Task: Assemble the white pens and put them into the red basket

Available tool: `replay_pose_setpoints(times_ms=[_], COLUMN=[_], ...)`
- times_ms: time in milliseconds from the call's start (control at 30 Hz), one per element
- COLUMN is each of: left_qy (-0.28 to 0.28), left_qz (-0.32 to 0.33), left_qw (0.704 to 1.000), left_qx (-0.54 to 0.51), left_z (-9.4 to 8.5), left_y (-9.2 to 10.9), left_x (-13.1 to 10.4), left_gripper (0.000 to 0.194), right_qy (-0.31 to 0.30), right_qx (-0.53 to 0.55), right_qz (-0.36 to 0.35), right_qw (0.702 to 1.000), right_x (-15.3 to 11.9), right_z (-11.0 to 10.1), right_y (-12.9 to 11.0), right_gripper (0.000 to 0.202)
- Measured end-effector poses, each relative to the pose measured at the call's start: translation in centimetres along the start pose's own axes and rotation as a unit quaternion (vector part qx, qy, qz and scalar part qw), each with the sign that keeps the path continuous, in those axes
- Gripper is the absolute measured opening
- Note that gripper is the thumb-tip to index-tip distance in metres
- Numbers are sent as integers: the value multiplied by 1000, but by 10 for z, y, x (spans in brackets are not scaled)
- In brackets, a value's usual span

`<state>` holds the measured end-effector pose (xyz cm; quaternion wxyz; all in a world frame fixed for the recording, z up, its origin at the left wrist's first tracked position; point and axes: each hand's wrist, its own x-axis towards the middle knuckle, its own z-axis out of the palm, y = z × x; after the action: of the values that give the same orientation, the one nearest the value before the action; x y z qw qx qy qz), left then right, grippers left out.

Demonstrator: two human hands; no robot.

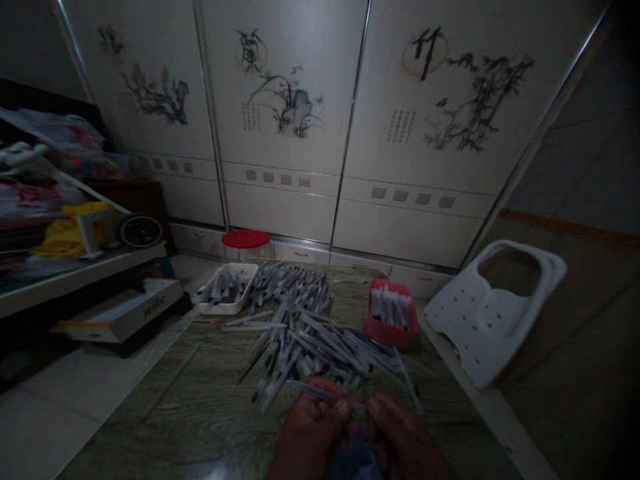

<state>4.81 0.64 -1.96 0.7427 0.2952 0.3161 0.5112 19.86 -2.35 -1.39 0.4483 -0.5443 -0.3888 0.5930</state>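
Note:
Near the front edge of the table my left hand [315,423] is closed around a slim, clear-barrelled pen [320,392], held slanting almost level. The fingertips of my right hand [400,430] pinch the pen's right end, close beside my left thumb. Just beyond my hands spreads a big loose pile of similar pens [300,327], pale and translucent with some dark ends. At the pile's far left, a white tray [227,309] holds more pens. On the right stands a pink basket [391,337] with pens packed in it. The light is dim, so fine detail on the pen is lost.
A single thin stick [170,383] lies apart on the left of the green wood-grain table [200,417]. Beyond the table are a red stool [246,239] and sliding wardrobe doors. A white plastic chair [493,313] stands right; a cluttered shelf [85,277] is left.

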Motion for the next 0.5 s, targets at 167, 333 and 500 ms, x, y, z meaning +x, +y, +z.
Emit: replay_pose_setpoints(times_ms=[167,333,500], left_qy=[2,10,-24], left_qz=[-12,-34,-32], left_qw=[1000,999,999], left_qx=[17,19,19], left_z=[-3,-4,-7], left_y=[0,-1,0], left_x=[1,1,3], left_gripper=[44,48,44], right_qy=[25,61,52], right_qx=[-71,-70,-12], right_qz=[-71,-74,-10], right_qw=[995,993,999], right_x=[-3,-6,-5], right_z=[0,2,1], right_y=[-3,-3,-4], right_gripper=[57,56,59])
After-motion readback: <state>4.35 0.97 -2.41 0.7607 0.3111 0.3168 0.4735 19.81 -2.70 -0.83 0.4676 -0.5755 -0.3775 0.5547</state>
